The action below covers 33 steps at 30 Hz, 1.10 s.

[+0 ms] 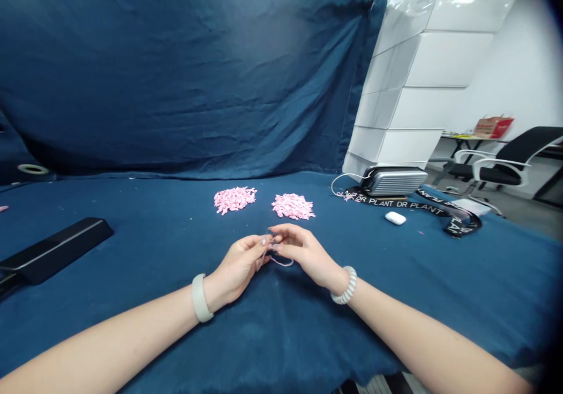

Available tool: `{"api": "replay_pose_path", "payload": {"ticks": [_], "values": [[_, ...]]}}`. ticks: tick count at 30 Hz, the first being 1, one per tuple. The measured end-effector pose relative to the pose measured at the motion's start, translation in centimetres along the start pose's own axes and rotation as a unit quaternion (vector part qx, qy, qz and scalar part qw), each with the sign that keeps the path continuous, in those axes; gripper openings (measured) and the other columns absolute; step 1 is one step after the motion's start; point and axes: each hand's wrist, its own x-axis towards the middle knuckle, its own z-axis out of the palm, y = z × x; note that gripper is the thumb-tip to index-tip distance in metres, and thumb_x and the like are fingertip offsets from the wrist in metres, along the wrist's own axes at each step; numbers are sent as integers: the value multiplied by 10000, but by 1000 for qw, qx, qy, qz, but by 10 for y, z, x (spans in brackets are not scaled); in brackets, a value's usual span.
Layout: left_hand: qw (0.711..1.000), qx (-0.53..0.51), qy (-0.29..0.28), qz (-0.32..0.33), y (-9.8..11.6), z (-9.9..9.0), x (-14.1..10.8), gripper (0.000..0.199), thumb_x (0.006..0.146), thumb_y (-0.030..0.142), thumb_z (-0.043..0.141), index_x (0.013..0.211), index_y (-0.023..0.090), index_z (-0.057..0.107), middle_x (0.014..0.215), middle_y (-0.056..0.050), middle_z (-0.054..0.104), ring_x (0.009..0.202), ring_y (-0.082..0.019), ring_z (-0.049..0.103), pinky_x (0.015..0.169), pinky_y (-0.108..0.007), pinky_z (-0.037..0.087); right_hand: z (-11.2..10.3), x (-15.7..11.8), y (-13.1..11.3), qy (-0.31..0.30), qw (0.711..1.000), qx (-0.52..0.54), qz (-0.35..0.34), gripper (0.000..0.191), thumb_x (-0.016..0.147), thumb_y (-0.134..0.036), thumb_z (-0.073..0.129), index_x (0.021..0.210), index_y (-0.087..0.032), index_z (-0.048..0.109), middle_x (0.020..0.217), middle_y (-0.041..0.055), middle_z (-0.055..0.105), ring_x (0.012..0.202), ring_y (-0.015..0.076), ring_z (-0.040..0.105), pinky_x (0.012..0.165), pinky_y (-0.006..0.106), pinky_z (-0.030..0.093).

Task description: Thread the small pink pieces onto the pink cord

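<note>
My left hand and my right hand meet in front of me above the blue cloth. Their fingertips pinch a thin pink cord, which hangs in a loop below them. Any small piece at the pinch is too small to make out. Just beyond my fingers lie two heaps of small pink pieces, one on the left and one on the right. Neither hand touches them. A pale band circles my left wrist, and a white coiled bracelet circles my right.
A blue cloth covers the table and rises behind it. A black bar lies at left. At right are a silver case, a white earbud case and a black lanyard. White drawers and a black chair stand beyond.
</note>
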Motion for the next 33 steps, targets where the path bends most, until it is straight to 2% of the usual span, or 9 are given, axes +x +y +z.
{"api": "replay_pose_path", "payload": {"ticks": [4, 8, 10, 12, 15, 18, 22, 27, 33], "values": [[999, 52, 2, 14, 5, -1, -4, 222, 753, 322, 686, 801, 110, 644, 771, -53, 630, 714, -109, 545, 675, -245, 397, -9, -2, -8, -10, 986, -116, -118, 228, 769, -272, 611, 967, -171, 661, 1021, 71, 545, 922, 153, 550, 774, 295, 467], [998, 58, -19, 23, 9, 4, -11, 302, 731, 261, 714, 969, 131, 581, 712, -21, 627, 663, -88, 531, 639, -227, 376, -10, -4, -10, -38, 979, -137, -148, 242, 782, -248, 616, 1018, -222, 666, 1137, 65, 540, 1070, 175, 523, 870, 314, 441], [998, 61, -19, 24, 10, 6, -14, 413, 726, 231, 721, 1069, 161, 501, 644, 17, 609, 633, -78, 526, 640, -220, 377, -9, -6, -10, -63, 981, -124, -134, 266, 778, -249, 627, 1042, -245, 664, 1189, 57, 519, 1099, 176, 513, 890, 316, 437], [997, 71, -17, 32, 11, 7, -18, 476, 728, 214, 719, 1109, 177, 437, 612, 36, 603, 623, -76, 536, 653, -218, 390, -8, -7, -9, -92, 985, -100, -108, 268, 775, -273, 636, 1041, -258, 670, 1214, 51, 498, 1035, 161, 542, 851, 304, 460], [995, 84, -26, 39, 11, 7, -20, 624, 717, 188, 725, 1224, 182, 360, 647, 20, 634, 666, -97, 585, 702, -242, 422, -8, -7, -6, -123, 988, -59, -64, 233, 785, -308, 623, 1000, -257, 697, 1215, 52, 486, 936, 132, 569, 786, 279, 489], [995, 89, -44, 32, 10, 5, -20, 769, 712, 180, 727, 1333, 182, 274, 655, 7, 645, 668, -113, 604, 707, -261, 440, -7, -6, -4, -134, 990, -16, -27, 224, 765, -323, 645, 966, -253, 716, 1210, 50, 483, 950, 131, 566, 795, 265, 497], [994, 96, -55, 23, 10, 5, -18, 816, 718, 201, 725, 1367, 180, 231, 721, -29, 668, 687, -134, 622, 694, -274, 449, -3, -6, -2, -144, 989, 37, 26, 188, 714, -320, 696, 872, -226, 738, 1207, 48, 484, 906, 121, 568, 757, 250, 504], [994, 98, -54, 22, 10, 5, -16, 731, 729, 204, 714, 1326, 154, 293, 668, -9, 649, 649, -110, 595, 659, -241, 426, 4, -8, -3, -71, 993, 92, 31, 169, 670, -333, 727, 680, -165, 712, 1091, 44, 529, 776, 100, 557, 709, 262, 481], [993, 112, -41, -13, 10, 3, -11, 397, 723, 265, 708, 1050, 128, 529, 680, -23, 644, 591, -106, 578, 605, -245, 444, -2, -3, -1, 50, 996, 75, -16, 237, 709, -389, 683, 709, -156, 641, 911, 39, 593, 867, 133, 533, 813, 270, 411]]}}
